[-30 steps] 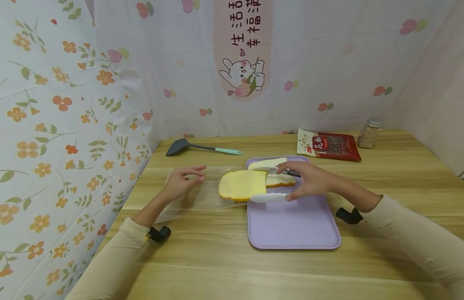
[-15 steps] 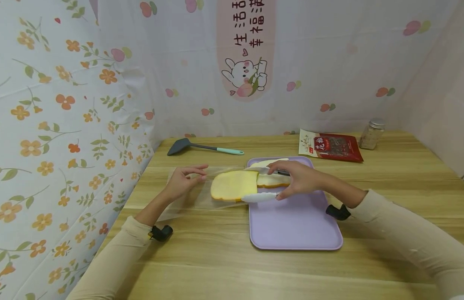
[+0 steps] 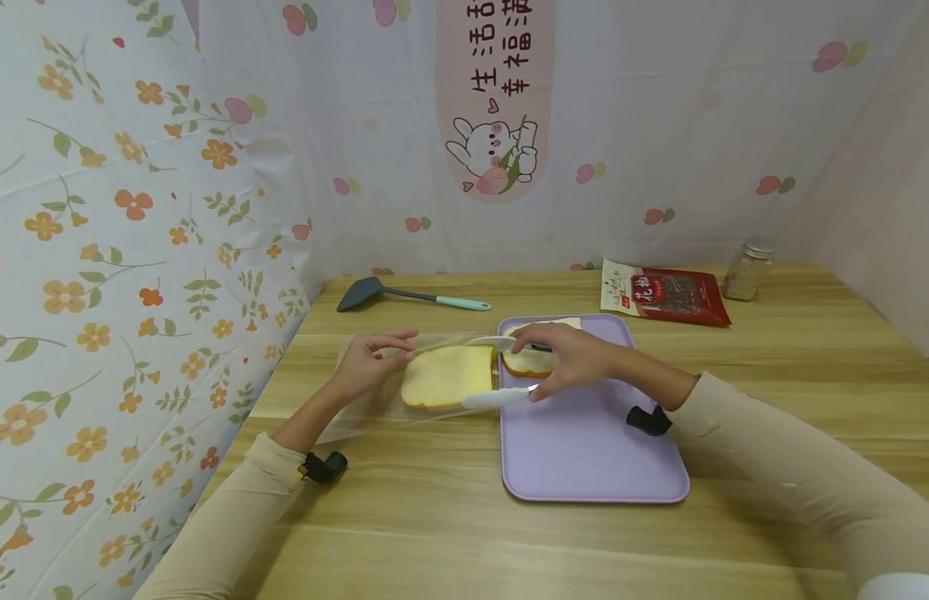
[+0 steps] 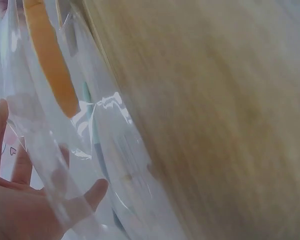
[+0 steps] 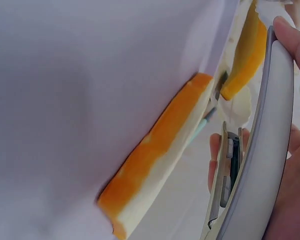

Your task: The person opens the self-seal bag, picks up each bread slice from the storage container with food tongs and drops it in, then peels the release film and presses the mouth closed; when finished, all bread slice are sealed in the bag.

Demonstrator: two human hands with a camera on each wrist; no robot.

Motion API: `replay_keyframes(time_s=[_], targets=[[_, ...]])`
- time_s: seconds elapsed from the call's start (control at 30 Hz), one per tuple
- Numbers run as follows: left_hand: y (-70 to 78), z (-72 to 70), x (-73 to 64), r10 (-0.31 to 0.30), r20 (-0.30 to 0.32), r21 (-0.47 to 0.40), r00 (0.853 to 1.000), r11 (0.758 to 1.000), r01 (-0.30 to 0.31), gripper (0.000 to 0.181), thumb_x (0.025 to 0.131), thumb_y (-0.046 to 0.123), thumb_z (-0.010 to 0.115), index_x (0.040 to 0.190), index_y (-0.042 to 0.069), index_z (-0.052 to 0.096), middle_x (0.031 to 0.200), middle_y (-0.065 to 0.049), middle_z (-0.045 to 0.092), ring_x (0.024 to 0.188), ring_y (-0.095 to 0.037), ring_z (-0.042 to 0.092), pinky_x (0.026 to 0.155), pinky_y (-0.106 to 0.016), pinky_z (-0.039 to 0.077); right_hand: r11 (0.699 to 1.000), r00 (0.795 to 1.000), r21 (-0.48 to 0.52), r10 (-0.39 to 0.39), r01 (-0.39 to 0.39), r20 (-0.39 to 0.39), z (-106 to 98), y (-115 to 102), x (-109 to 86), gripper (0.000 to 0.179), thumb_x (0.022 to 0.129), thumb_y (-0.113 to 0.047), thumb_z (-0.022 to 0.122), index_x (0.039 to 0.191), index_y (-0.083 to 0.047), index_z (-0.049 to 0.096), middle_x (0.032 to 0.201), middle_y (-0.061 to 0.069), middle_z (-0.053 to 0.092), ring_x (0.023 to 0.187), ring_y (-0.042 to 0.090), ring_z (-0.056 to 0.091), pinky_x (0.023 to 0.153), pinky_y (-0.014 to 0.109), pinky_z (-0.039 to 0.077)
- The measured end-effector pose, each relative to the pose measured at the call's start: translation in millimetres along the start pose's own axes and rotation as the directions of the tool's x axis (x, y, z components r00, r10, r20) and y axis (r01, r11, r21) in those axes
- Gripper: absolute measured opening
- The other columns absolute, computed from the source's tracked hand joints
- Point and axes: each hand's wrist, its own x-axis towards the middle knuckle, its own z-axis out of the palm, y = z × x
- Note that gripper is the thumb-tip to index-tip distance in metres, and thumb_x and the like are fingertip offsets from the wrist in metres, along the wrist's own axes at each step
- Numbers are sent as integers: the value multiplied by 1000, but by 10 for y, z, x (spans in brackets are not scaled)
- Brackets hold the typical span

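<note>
A bread slice (image 3: 449, 377) with a pale yellow face and orange-brown crust lies inside a clear plastic bag (image 3: 370, 408), left of the tray. White-ended tongs (image 3: 497, 397) clasp its two long sides. My right hand (image 3: 576, 358) grips the tongs, thumb on one arm and fingers on the other; in the right wrist view a tong arm (image 5: 275, 135) fills the near side. My left hand (image 3: 369, 364) touches the bag with fingers spread apart. In the left wrist view the thumb (image 4: 96, 194) shows through the film, near the slice's crust (image 4: 52, 62).
More bread (image 3: 527, 362) lies at the back of the lilac tray (image 3: 595, 450), partly hidden by my right hand. Behind are a spatula (image 3: 412, 293) with a mint handle, a red spice packet (image 3: 665, 292) and a lidded glass jar (image 3: 749, 269). Patterned cloth (image 3: 344, 108) hangs behind.
My right hand has moved left with the tongs, carrying the slice from the tray's left edge deeper into the bag. My left hand has stayed nearly still.
</note>
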Motion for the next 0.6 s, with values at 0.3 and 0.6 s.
replay_keyframes(time_s=[0.3,0.6], targets=[[2,0,-1,14,-2,-4,1000,1000,-14,19,93,10,71,103,-6,73,136,-16,60,135,-36,47,102,-73,28,999,1000,-47,-13,14,19,42,-95,194,70,68,-44,89,123,-10,63,147,14,49,137,33,42,109,53,34],[-19,-6,13,-5,-12,3,1000,1000,5,21,93,13,70,105,-5,73,135,-13,61,135,-33,47,103,-76,23,998,999,-52,-27,29,29,112,-148,357,68,69,-44,90,121,-8,63,147,11,50,135,29,45,108,47,37]])
